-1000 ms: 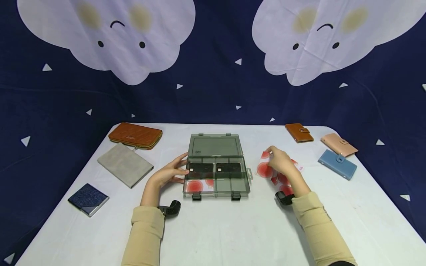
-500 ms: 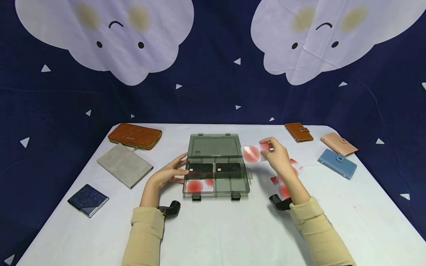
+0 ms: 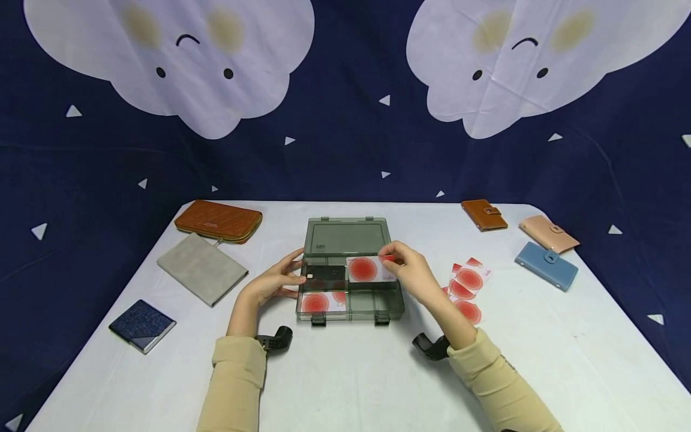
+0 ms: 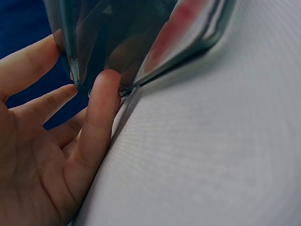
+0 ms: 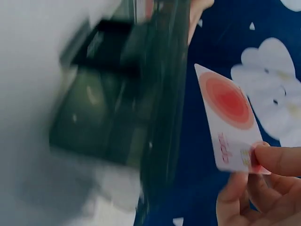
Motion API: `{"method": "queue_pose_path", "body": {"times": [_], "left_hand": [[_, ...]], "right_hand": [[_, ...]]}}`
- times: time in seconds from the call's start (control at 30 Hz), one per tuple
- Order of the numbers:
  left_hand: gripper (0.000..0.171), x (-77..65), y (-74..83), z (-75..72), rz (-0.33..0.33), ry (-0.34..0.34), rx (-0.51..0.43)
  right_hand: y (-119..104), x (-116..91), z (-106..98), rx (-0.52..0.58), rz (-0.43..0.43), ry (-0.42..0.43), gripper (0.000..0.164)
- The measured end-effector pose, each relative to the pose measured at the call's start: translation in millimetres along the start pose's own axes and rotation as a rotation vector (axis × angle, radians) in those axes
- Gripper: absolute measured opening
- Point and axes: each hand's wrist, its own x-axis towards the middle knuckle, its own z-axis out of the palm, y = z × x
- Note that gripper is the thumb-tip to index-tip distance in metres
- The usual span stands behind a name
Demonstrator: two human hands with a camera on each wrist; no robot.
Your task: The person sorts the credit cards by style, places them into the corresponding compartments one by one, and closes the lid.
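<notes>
The white, cloth-covered table (image 3: 345,378) is evenly lit in the head view — a soft shadow is cast beside the beige fabric right sleeve (image 3: 499,378); the translucent grey-green plastic box (image 5: 108,117) is smeared by blur in the right wrist view — the left wrist view is dimmer

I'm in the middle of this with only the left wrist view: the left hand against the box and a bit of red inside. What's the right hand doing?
Observer: The right hand is pinching a red-and-white card near one end.
Operator: Where is that card against the box?
Observer: In the head view it overlaps the back right part of the box; I can't tell whether it touches.
Operator: Any more like it lying outside?
Observer: Yes, some loose cards with the same pattern lie partly overlapping on the table, to the right of the box.
</notes>
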Motion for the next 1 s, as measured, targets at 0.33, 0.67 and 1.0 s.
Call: {"method": "queue_pose_path", "body": {"times": [0.33,0.67,1.0], "left_hand": [[0.08,-1.1,1.1,1.1,0.004,0.005,-0.002],[0.08,-2.4,1.6,1.5,0.009,0.009,-0.013],[0.08,-1.9,1.2,0.7,0.001,0.008,-0.007]], "right_hand": [[-9.0,-4.6,36.5,0.023,-0.021,-0.153,0.019],[-4.6,-4.2,57.9,-0.032,-0.083,-0.253,0.016],[-0.4,-3.3,62.3,-0.217,-0.119,-0.38,0.02]]}}
